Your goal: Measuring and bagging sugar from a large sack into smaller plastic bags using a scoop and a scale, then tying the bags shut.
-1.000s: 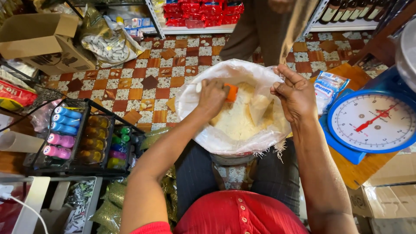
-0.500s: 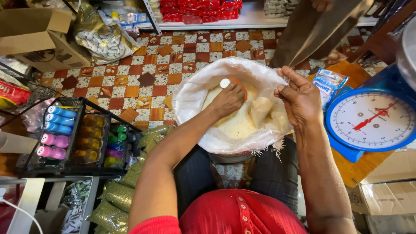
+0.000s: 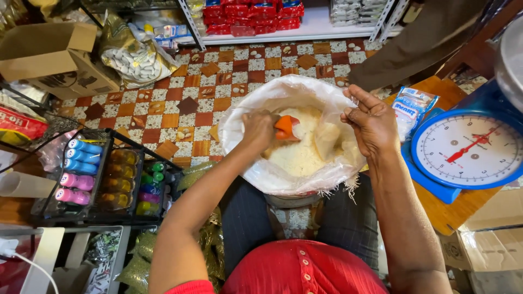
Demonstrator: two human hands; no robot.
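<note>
the left hand (image 3: 257,129) is closed around an orange scoop (image 3: 284,127), held down inside the open white sack (image 3: 246,158) just above the pale grain (image 3: 297,155) that fills it – the sack stands between the person's knees on the tiled floor (image 3: 180,109). the right hand (image 3: 373,124) pinches the sack's far rim between fingers and thumb, just beside a blue dial scale (image 3: 468,149) on a wooden table (image 3: 447,212)
</note>
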